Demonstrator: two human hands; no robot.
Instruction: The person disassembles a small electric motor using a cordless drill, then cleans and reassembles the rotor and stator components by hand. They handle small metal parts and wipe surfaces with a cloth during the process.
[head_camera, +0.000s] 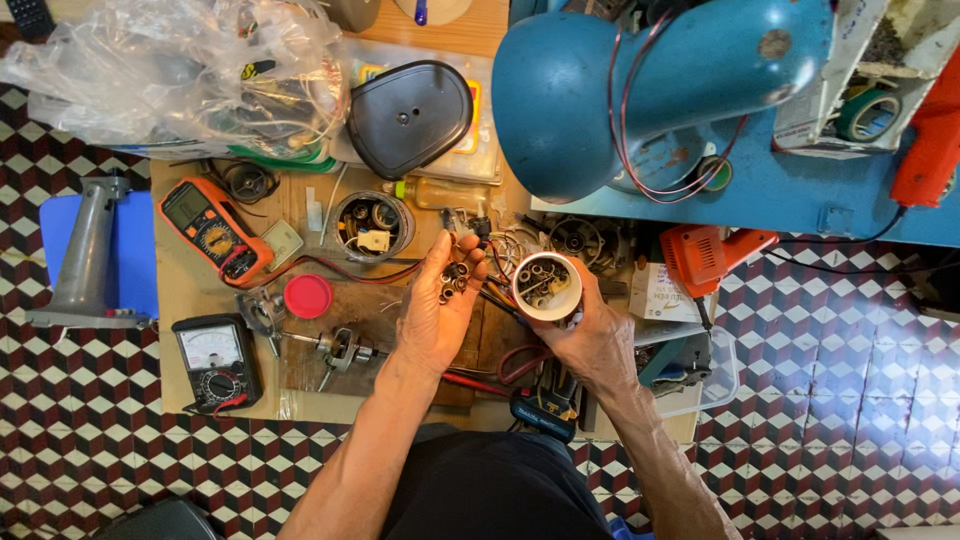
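At the centre of the frame the left hand (437, 305) lies palm up and cupped, with a few small metal rings (455, 280) resting on its fingers. Just to the right, the right hand (590, 335) is closed around a small white cup (546, 287), tilted toward the left hand and holding more rings of the same kind. By the look of it the sorting is partway: some rings are out on the palm, and many remain in the cup.

Outward on the tabletop (190, 290), a round tin of parts (372, 225) sits just above the left hand, and a red lid (308, 296) lies to its left. An orange meter (213, 232) and a black meter (216, 362) lie further left. A blue machine (640, 90) fills the upper right, with an orange drill (710, 255) below it.
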